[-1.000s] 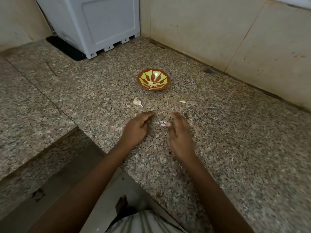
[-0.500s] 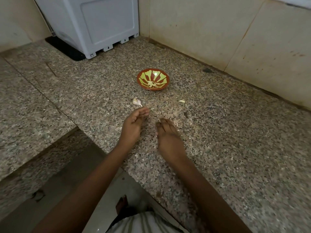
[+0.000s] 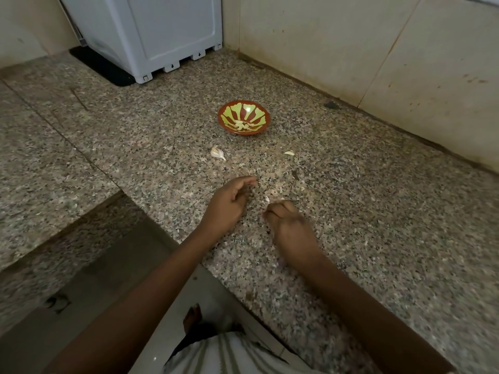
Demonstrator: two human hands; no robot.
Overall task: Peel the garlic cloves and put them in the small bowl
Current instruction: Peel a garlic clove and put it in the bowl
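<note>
- Since half a second ago, the right hand (image 3: pixel 290 225) has curled from flat into a loose fist at frame centre; contents cannot be told.
- A pale garlic piece (image 3: pixel 266 198) lies just beyond its knuckles.
- Left hand (image 3: pixel 228 202) half open, fingers bent, apparently empty.
- Unpeeled clove (image 3: pixel 217 153) lies above, on the granite counter (image 3: pixel 378 211).
- Small bowl (image 3: pixel 243 117), upper centre, holds peeled cloves.
- No legible writing.

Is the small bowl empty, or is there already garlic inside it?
Not empty. The small bowl holds several pale peeled cloves lying at its bottom.
</note>
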